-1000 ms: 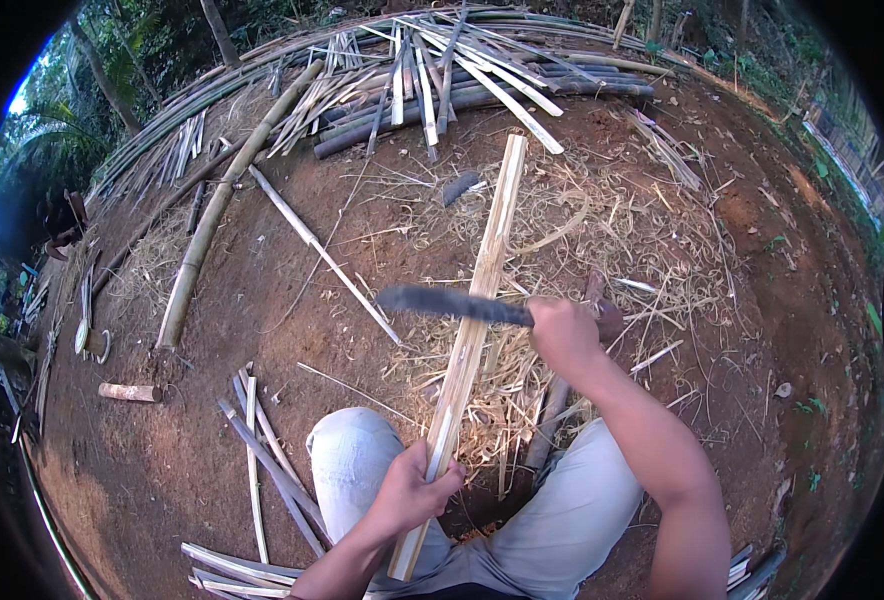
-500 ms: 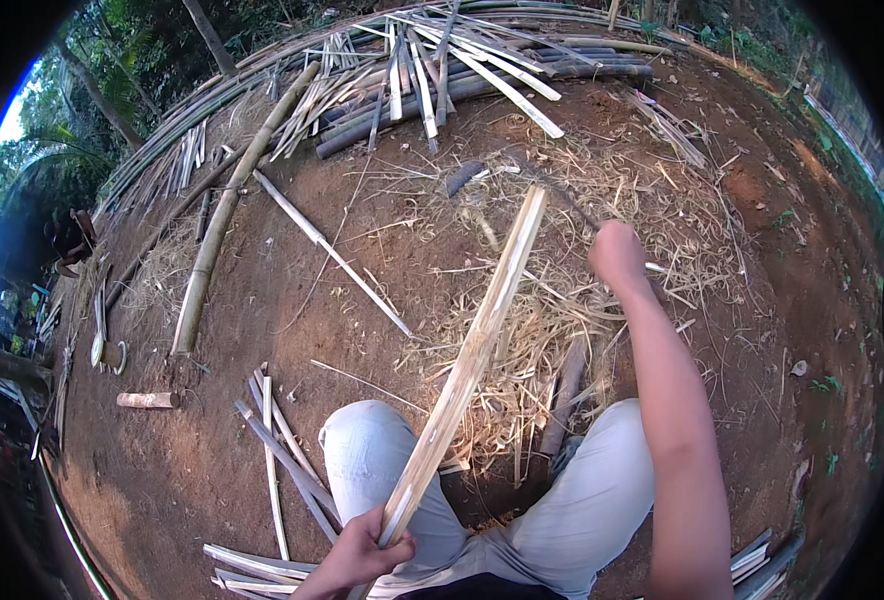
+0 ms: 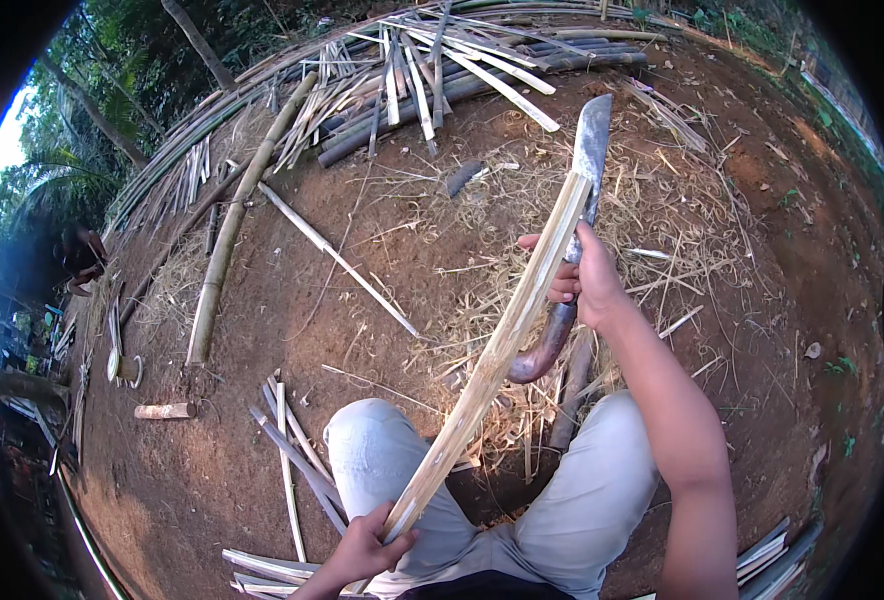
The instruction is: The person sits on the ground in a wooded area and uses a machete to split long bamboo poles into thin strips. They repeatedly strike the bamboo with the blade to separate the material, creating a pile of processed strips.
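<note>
A long split bamboo strip (image 3: 492, 360) slants across my lap, pale inner side up. My left hand (image 3: 377, 540) is closed around its lower end. Near the strip's far end my right hand (image 3: 594, 278) grips a machete (image 3: 591, 140) at the upper part of its handle. The broad grey blade points away from me, past the strip's tip, and the dark, hooked handle hangs below the hand. Some right-hand fingers pass behind the strip; whether they press on it I cannot tell. Pale shavings (image 3: 492, 320) lie on the ground beneath.
A bamboo pole (image 3: 227, 240) lies at the far left, and a heap of split strips (image 3: 432, 80) at the back. Cut strips (image 3: 287, 460) rest beside my left knee. A short bamboo piece (image 3: 165, 411) lies left. Another person (image 3: 80, 255) is at the far left edge.
The machete has swung round from behind the strip, and its blade now points away from me. My right hand has come closer to the strip. My left hand keeps its hold.
</note>
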